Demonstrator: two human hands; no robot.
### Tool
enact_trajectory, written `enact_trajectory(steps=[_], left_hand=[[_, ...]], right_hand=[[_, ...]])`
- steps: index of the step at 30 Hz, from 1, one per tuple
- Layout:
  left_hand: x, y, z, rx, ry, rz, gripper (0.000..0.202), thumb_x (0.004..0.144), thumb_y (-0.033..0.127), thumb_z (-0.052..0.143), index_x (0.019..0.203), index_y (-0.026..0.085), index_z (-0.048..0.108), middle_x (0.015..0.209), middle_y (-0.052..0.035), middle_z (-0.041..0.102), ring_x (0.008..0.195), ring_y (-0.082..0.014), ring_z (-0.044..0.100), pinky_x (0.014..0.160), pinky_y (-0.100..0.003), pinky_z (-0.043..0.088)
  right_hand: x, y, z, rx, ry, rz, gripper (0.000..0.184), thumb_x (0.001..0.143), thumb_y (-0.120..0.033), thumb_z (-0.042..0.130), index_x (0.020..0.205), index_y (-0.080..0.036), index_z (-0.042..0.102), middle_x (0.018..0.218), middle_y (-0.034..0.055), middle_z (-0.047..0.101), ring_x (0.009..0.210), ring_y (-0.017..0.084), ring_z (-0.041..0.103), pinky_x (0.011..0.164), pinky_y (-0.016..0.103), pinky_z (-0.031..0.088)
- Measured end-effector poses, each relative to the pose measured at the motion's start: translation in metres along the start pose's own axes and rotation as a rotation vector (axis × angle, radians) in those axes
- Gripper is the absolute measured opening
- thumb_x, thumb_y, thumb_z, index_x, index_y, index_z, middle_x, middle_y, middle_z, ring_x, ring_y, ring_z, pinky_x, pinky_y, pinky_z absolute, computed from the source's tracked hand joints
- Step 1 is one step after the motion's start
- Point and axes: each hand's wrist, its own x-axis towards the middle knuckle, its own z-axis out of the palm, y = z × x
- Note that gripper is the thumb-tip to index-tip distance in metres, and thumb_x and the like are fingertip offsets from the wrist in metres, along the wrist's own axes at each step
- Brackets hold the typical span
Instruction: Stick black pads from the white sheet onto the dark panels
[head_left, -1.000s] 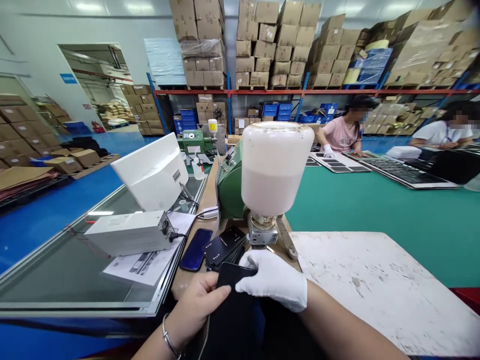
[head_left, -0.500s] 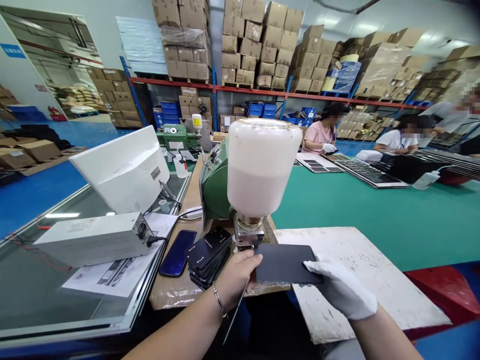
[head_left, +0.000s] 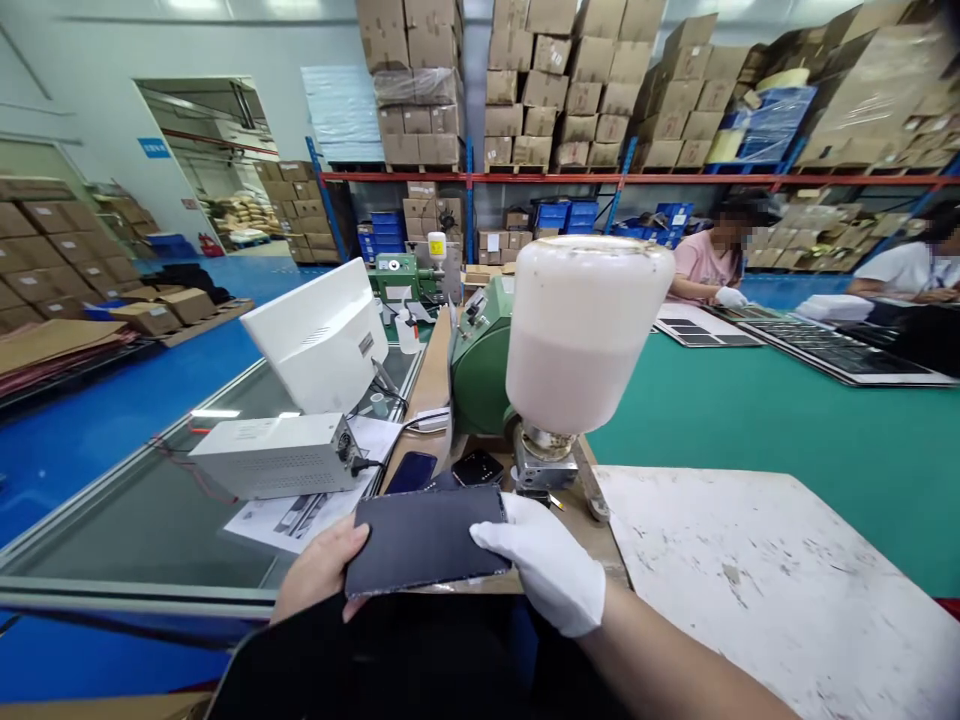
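A black rectangular panel [head_left: 427, 540] with a rough lower edge is held level between my two hands, in front of the green machine [head_left: 484, 365]. My bare left hand [head_left: 322, 565] pinches its left end, thumb on top. My right hand [head_left: 547, 565], in a white glove, grips the right end with its thumb on the upper face. A dark shape [head_left: 289, 660] covers my left wrist; I cannot make out what it is. Behind the panel, the stack of black pieces [head_left: 478, 467] is partly hidden. The machine's metal head [head_left: 545, 468] sits beneath a white plastic bottle [head_left: 589, 335] partly filled with pale liquid.
A dark blue phone [head_left: 411, 472] lies left of the stack. Further left are a grey power unit [head_left: 274, 458] and a white monitor [head_left: 319, 340] on a glass-topped table. At right, a stained white board [head_left: 750, 560] adjoins a green table [head_left: 787, 430], where co-workers sit.
Both hands have moved left with the panel, away from the machine's head. My left hand has shifted from beside the head to the panel's left end. The view has turned left.
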Motion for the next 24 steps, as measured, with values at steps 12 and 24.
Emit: enact_trajectory(steps=[12,24], left_hand=[[0.013,0.031,0.085,0.328,-0.743,0.15,0.021,0.076,0.031,0.059,0.066,0.016,0.07,0.067,-0.0037,0.066,0.067,-0.0192,0.058,0.065,-0.025,0.043],[0.03,-0.018,0.09,0.027,-0.493,0.04,0.038,0.077,0.046,0.056,0.089,0.011,0.067,0.046,0.0031,0.047,0.034,-0.0061,0.037,0.031,-0.017,0.03]], right_hand=[[-0.046,0.005,-0.066,-0.615,0.005,0.314,0.051,0.055,-0.036,0.079,0.1,-0.019,0.063,0.09,0.0028,0.066,0.079,0.019,0.061,0.064,0.026,0.047],[-0.1,0.005,-0.121,-0.233,0.302,-0.054,0.025,0.084,-0.039,0.054,0.094,-0.019,0.066,0.097,0.0068,0.066,0.089,0.021,0.059,0.087,0.039,0.043]])
